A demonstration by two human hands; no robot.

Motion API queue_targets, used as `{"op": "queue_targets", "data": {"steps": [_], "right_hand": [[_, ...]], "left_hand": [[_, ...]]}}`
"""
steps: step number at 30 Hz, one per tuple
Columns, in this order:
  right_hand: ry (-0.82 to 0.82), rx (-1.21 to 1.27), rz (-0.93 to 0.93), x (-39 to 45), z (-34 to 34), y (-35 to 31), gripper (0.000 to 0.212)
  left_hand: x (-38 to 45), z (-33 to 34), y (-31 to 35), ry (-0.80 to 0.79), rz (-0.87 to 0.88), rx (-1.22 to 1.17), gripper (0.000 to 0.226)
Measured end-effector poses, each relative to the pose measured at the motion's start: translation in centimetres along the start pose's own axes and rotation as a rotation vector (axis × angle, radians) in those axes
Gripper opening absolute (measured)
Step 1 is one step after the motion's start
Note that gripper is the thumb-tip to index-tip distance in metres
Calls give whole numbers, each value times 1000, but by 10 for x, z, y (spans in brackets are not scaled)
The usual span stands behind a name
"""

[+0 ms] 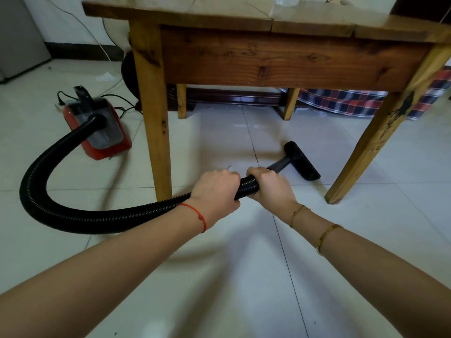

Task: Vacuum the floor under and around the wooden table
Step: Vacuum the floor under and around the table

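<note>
Both hands on the hose [102, 217]: left hand [216, 191] and right hand [271, 185] side by side, fingers wrapped round it. The nozzle [301, 161] sits on the floor [244, 276] under the table [280, 59], between its two near legs. The red vacuum [97, 129] stands far left, past the left leg [153, 113]. A plaid cloth [353, 101] lies far right.

1. My left hand [216, 191] covers a stretch of the hose [73, 215]; my fingers curl out of sight beneath it.
2. My right hand [271, 185] hides the joint between hose and wand [280, 165].
3. The table [280, 59] top is cut off by the upper edge; items on it cannot be identified.
4. The near left table leg conceals part of a dark round object behind it.
5. The checked cloth [353, 101] runs behind the right leg, its extent unseen.
6. The vacuum [97, 128] cord's far end is untraceable.
</note>
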State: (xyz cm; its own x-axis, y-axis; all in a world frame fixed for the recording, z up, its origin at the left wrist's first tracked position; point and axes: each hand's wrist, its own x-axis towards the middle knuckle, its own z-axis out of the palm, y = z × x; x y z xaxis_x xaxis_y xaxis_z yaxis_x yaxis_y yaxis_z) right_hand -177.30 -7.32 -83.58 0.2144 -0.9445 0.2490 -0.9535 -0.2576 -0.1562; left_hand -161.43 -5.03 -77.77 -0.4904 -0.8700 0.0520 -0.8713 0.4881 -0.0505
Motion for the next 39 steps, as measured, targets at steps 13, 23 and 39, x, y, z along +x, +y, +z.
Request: {"op": "queue_targets", "data": {"steps": [13,23,39], "right_hand": [[24,153,-225,-1,1,-151,28],[-33,216,-402,9,19,-172,26],[-189,244,-296,103,51,-38,26]], "left_hand": [[-123,-28,-92,1,-157,81,15],[-149,-19,-103,-30,-262,61,15],[3,23,-62,-9,-316,-130,15]]}}
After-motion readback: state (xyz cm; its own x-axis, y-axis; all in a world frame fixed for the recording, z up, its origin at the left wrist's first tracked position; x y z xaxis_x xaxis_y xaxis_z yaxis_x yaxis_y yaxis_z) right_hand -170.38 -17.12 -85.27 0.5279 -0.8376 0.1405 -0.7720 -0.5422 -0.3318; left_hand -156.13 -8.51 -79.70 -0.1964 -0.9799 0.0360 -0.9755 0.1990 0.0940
